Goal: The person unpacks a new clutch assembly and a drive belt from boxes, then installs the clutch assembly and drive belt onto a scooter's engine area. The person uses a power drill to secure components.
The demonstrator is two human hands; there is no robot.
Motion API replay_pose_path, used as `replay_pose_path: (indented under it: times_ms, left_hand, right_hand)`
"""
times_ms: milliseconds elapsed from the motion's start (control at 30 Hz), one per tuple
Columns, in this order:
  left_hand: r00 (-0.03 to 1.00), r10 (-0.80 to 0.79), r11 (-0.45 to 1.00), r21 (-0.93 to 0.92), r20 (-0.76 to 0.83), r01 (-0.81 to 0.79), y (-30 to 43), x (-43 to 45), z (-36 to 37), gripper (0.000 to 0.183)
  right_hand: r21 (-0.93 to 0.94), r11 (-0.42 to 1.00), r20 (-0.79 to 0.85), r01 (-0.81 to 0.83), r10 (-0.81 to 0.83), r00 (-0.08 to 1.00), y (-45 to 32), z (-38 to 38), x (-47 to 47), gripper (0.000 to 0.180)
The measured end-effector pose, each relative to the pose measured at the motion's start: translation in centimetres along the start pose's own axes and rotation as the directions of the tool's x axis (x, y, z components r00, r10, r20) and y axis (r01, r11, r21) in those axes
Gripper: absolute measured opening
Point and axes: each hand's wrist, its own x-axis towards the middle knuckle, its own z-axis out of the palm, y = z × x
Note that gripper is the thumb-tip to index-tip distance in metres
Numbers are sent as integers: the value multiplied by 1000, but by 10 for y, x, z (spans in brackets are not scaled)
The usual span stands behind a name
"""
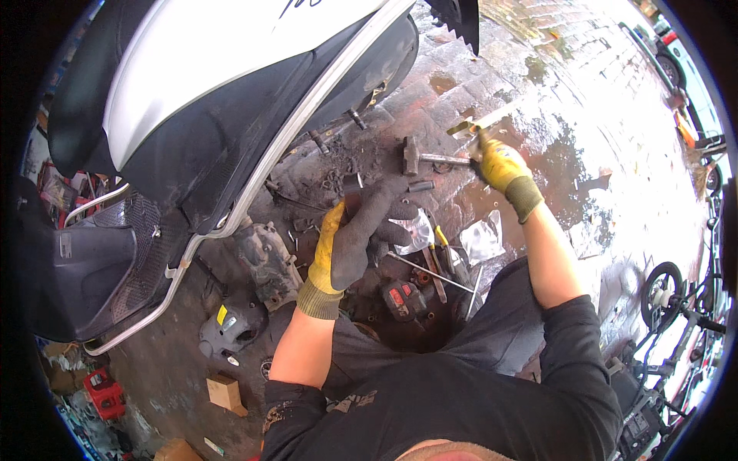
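Note:
My left hand (360, 233), in a yellow and grey work glove, is closed around a dark part with a shiny round rim, largely hidden by the fingers. My right hand (501, 164), gloved alike, is raised to the right, at the handle end of a hammer (410, 157) whose steel head points left. A blurred yellowish strip shows by its fingertips; whether the hand grips it or the hammer's handle, I cannot tell. Just right of my left fingers is a short metal cylinder (421, 186). Clear plastic bags (483, 237) and yellow-handled pliers (441, 236) lie nearer my legs.
A white and black scooter body (230, 104) fills the upper left. On the ground are a dirty metal engine cover (266, 259), a black plastic cover (233, 328), a tool battery (403, 299), a long metal rod (429, 271) and a small cardboard box (223, 392). Wet paving extends to the right.

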Motion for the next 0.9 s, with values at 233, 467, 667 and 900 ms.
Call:
replay_pose_path:
  times_ms: [233,467,667,900]
  left_hand:
    - [933,-349,745,-578,87,332,6,-5,-10,41]
    - [983,136,580,-815,120,19,-23,-8,-41,52]
    - [923,364,260,-965,124,27,-28,16,-46,61]
    - [942,-287,635,-770,-173,52,-43,29,-31,62]
  right_hand:
    - [700,394,-119,596,-758,642,-36,35,-30,117]
    - [839,401,67,369,-748,660,-43,21,-23,78]
    - [957,289,220,29,-788,575,-11,27,-20,57]
    - [965,251,76,75,-544,836,14,-7,-9,44]
